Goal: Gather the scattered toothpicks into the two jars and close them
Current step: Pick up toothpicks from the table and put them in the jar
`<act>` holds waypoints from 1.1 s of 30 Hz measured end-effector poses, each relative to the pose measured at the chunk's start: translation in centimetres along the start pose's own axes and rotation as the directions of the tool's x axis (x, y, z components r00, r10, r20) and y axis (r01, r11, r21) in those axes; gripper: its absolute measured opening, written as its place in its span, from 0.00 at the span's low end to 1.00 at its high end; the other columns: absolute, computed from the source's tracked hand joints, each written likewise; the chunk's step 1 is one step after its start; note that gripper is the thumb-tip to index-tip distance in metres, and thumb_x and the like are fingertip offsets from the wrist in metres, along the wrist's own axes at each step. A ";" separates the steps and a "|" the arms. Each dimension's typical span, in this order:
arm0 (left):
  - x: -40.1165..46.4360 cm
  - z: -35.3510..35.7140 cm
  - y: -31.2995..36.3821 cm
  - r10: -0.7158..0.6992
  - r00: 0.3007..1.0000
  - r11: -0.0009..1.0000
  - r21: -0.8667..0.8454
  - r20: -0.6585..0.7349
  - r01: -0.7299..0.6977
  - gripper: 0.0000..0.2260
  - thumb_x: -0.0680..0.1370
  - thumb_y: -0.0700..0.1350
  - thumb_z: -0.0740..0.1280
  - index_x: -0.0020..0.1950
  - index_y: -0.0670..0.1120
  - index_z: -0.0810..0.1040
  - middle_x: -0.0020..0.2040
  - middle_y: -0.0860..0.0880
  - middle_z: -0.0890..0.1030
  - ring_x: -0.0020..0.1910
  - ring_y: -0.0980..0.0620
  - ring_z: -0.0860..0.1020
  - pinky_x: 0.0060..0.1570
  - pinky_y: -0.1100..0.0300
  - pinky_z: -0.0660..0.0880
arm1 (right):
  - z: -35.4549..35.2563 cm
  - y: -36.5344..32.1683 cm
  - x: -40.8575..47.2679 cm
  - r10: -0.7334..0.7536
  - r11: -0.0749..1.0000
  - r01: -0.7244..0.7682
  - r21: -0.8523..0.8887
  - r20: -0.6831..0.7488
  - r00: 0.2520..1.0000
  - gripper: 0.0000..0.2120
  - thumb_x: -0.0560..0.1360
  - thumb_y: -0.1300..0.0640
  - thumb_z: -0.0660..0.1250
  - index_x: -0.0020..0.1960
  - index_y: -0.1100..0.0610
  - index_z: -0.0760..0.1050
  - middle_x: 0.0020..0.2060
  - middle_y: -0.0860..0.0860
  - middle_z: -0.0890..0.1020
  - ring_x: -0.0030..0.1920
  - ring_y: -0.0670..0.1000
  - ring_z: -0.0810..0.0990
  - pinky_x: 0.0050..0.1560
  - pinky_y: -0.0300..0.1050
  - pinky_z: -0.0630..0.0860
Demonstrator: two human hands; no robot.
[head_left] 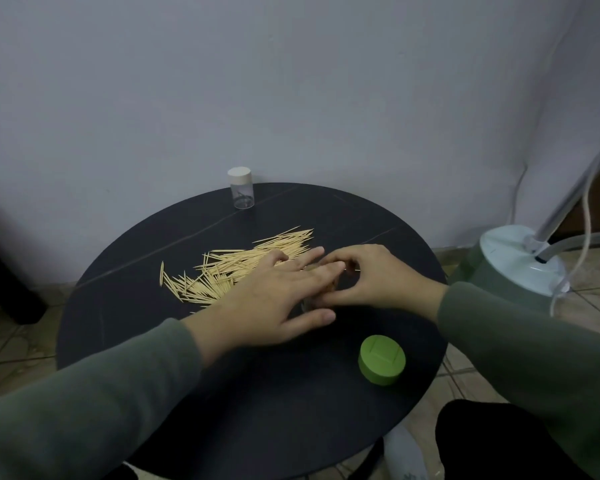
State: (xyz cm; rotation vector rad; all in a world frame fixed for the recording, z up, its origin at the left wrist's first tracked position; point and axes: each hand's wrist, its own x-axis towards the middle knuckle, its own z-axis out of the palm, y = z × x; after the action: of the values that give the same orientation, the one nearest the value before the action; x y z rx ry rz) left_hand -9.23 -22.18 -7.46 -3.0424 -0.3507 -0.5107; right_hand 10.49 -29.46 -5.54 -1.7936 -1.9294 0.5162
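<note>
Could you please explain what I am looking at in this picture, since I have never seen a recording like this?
There is no machine: a person wears a camera on the head, looking down at their own two hands. The left hand lies with straight fingers at the edge of a pile of toothpicks on a round black table. The right hand has curled fingers that seem to pinch a few toothpicks; what sits between the hands is hidden. A green lid lies near the front, and a small clear jar with a pale cap stands at the back.
</note>
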 end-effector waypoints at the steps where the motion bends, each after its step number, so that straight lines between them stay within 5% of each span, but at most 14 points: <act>1: 0.2 0.0 0.0 -0.006 1.000 1.000 0.030 -0.013 0.007 0.27 0.80 0.63 0.49 0.74 0.50 0.67 0.70 0.54 0.72 0.77 0.52 0.57 0.65 0.45 0.63 | 0.0 0.0 0.0 -0.003 1.000 0.003 -0.003 -0.006 1.000 0.25 0.63 0.35 0.71 0.57 0.44 0.78 0.48 0.38 0.81 0.52 0.41 0.77 0.63 0.56 0.70; 5: 0.5 -0.6 -0.7 -0.042 0.993 0.997 0.061 -0.109 0.049 0.23 0.81 0.61 0.49 0.64 0.53 0.78 0.70 0.53 0.73 0.75 0.48 0.62 0.63 0.42 0.67 | -0.1 0.2 0.3 0.016 1.000 -0.015 -0.011 0.029 0.999 0.25 0.65 0.37 0.72 0.59 0.44 0.76 0.47 0.38 0.79 0.49 0.43 0.77 0.61 0.51 0.71; 17: -0.5 -0.3 -2.6 -0.022 0.987 0.997 0.063 -0.161 0.033 0.23 0.82 0.60 0.51 0.66 0.52 0.77 0.69 0.52 0.73 0.73 0.47 0.67 0.59 0.47 0.66 | 0.0 0.3 0.2 0.008 0.999 -0.007 -0.031 0.027 1.000 0.32 0.61 0.31 0.70 0.61 0.43 0.75 0.49 0.38 0.78 0.44 0.39 0.73 0.50 0.42 0.65; 23: -0.3 -0.7 -1.9 0.052 0.985 0.997 0.067 -0.167 -0.042 0.17 0.81 0.56 0.57 0.58 0.52 0.82 0.65 0.54 0.78 0.67 0.48 0.71 0.55 0.47 0.67 | 0.3 0.8 0.3 -0.008 1.000 0.007 0.021 0.049 0.999 0.31 0.61 0.31 0.70 0.60 0.43 0.75 0.48 0.40 0.79 0.45 0.44 0.75 0.47 0.44 0.69; 27: 0.6 -1.0 0.1 0.102 0.950 0.995 0.046 -0.294 -0.093 0.12 0.79 0.51 0.63 0.56 0.48 0.82 0.56 0.50 0.80 0.55 0.49 0.75 0.50 0.51 0.71 | 0.3 1.0 0.1 -0.048 0.992 0.040 0.120 0.059 0.997 0.19 0.65 0.40 0.74 0.54 0.39 0.74 0.47 0.42 0.79 0.48 0.50 0.78 0.51 0.53 0.77; 29: 1.3 -1.1 1.6 0.188 0.927 0.979 -0.008 -0.324 -0.202 0.09 0.78 0.47 0.67 0.54 0.45 0.82 0.52 0.46 0.80 0.50 0.47 0.77 0.49 0.52 0.74 | 0.4 1.5 0.2 -0.065 0.987 0.057 0.153 0.053 0.996 0.17 0.68 0.50 0.76 0.54 0.41 0.75 0.48 0.43 0.80 0.50 0.48 0.79 0.54 0.49 0.77; 33: 1.8 0.0 4.3 0.373 0.917 0.919 -0.080 -0.138 -0.386 0.13 0.79 0.48 0.65 0.62 0.46 0.79 0.57 0.47 0.79 0.53 0.49 0.78 0.53 0.58 0.73 | 0.4 2.1 0.5 -0.057 0.989 0.048 0.140 0.063 0.996 0.22 0.70 0.57 0.74 0.61 0.43 0.75 0.52 0.42 0.80 0.50 0.39 0.77 0.51 0.36 0.77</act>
State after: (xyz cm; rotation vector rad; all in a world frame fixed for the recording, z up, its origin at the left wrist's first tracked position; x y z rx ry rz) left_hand -6.63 -26.02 -6.85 -3.0407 0.2807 -0.6957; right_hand 11.91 -28.74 -7.02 -1.6539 -1.9286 0.6830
